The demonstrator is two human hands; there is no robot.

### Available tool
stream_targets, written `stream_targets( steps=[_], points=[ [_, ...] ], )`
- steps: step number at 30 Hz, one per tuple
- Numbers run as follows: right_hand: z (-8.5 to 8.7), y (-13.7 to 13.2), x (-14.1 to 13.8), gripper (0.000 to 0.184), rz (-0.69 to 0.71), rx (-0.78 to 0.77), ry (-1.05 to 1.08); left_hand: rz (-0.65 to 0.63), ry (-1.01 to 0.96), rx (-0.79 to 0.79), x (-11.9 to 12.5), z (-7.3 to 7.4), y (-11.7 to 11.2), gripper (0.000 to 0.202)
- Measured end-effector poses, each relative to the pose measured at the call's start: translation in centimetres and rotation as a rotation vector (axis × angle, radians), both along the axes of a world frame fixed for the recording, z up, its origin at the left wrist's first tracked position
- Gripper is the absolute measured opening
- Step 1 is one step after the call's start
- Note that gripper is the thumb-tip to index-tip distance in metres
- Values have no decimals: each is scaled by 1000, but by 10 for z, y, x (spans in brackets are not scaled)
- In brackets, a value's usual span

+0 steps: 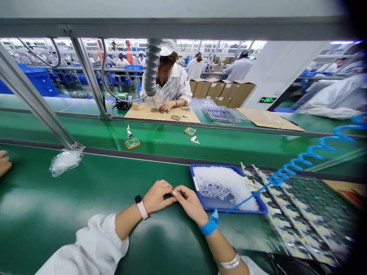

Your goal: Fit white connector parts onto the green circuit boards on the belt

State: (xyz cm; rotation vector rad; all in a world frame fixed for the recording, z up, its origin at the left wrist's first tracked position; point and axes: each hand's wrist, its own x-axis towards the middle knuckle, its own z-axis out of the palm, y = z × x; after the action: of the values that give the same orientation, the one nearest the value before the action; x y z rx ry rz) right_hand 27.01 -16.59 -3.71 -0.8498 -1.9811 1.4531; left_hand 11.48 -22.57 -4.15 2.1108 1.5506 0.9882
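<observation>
My left hand (157,196) and my right hand (191,204) rest on the green table, their fingertips pinched together round a small dark part I cannot make out. A watch with a pink strap sits on my left wrist. My right wrist wears a blue strap (208,227) joined to a blue coiled cord (315,151). Just right of my hands stands a blue tray (197,170) heaped with small white plastic pieces. Beyond it lie rows of green circuit boards (304,214).
A clear bag of white parts (64,162) lies at the left by a metal frame post. Circuit boards (132,143) ride on the green conveyor. Across it a person in white works at a cardboard mat (143,113). Another person's hand (4,162) shows at the left edge.
</observation>
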Motion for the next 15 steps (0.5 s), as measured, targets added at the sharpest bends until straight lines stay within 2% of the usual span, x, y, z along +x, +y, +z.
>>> stream_targets(
  steps=[5, 15],
  points=[
    [3, 0, 0, 16, 12, -23, -35, 1, 36, -26, 1, -1, 0, 11],
    [-1, 2, 1, 22, 49, -24, -75, -15, 90, -22, 0, -4, 1, 12]
  ],
)
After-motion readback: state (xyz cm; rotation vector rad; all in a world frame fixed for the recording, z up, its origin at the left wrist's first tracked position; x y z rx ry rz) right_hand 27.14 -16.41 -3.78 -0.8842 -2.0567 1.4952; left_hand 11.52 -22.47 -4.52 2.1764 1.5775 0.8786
